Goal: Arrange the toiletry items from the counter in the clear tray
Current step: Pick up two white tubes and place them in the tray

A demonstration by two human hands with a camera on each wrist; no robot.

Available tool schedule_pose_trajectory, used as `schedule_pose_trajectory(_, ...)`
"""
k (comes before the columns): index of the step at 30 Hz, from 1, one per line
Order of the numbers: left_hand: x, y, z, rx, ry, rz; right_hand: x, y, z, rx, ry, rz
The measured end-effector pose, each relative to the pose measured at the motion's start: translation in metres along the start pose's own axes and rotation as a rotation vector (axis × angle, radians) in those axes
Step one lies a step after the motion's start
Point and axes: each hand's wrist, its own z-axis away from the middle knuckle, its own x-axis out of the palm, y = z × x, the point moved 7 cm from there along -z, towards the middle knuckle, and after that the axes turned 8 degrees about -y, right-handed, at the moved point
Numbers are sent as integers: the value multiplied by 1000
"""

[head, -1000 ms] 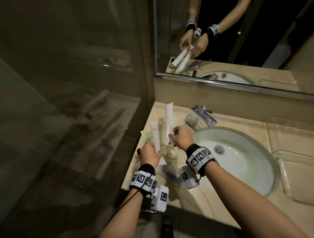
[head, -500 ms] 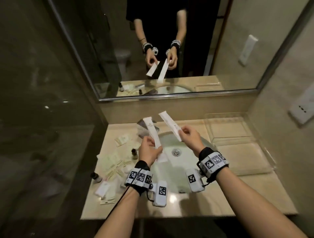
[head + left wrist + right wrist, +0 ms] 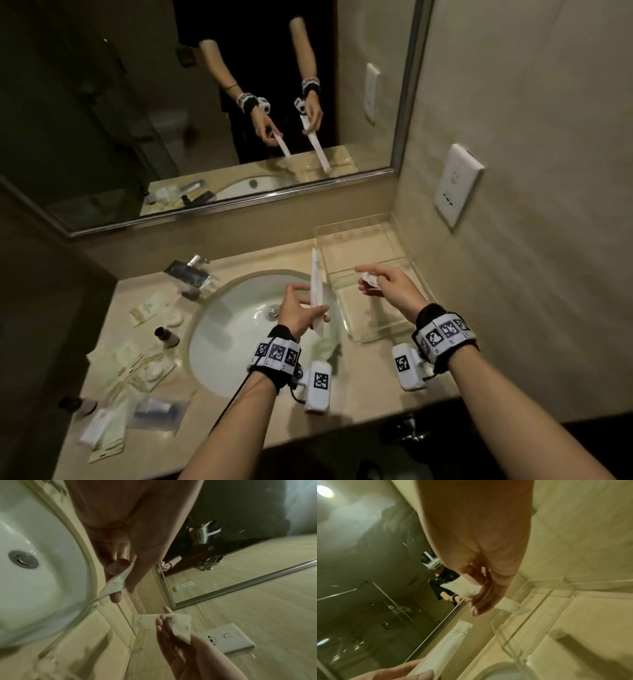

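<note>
Each hand holds one long white wrapped packet. My left hand (image 3: pixel 305 308) pinches the lower end of its packet (image 3: pixel 317 287) over the sink's right rim, and the packet points up and away. My right hand (image 3: pixel 369 281) grips the second packet (image 3: pixel 370 280) above the clear tray (image 3: pixel 387 330); that packet is foreshortened in the head view. In the right wrist view the second packet (image 3: pixel 507 605) pokes out past the fingers over the tray's wall (image 3: pixel 537 601). The left wrist view has thumb and fingers pinching the first packet (image 3: pixel 116 582). The tray appears to hold nothing.
The white sink basin (image 3: pixel 239 329) lies between the item pile and the tray, with a chrome faucet (image 3: pixel 190 274) behind it. Sachets (image 3: pixel 137 370) and small dark-capped bottles (image 3: pixel 166 337) lie on the left counter. A mirror and a wall socket (image 3: pixel 457 185) stand behind and to the right.
Both hands lifted a packet each from the left counter and carried them right across the sink; the right hand now reaches over the tray. The head view swung right.
</note>
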Motion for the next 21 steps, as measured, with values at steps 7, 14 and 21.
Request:
schedule_pose_trajectory(7,45,-7,-28,-67,-102,42,-42,7,9,-79,24,79)
schedule_pose_trajectory(14,58,-15,-63,-100,-213,21,-72,28,-4,-33,347,11)
schedule_pose_trajectory(21,52,-27,-101,-135,-279,-45,-90,91,-27,176,544,-151)
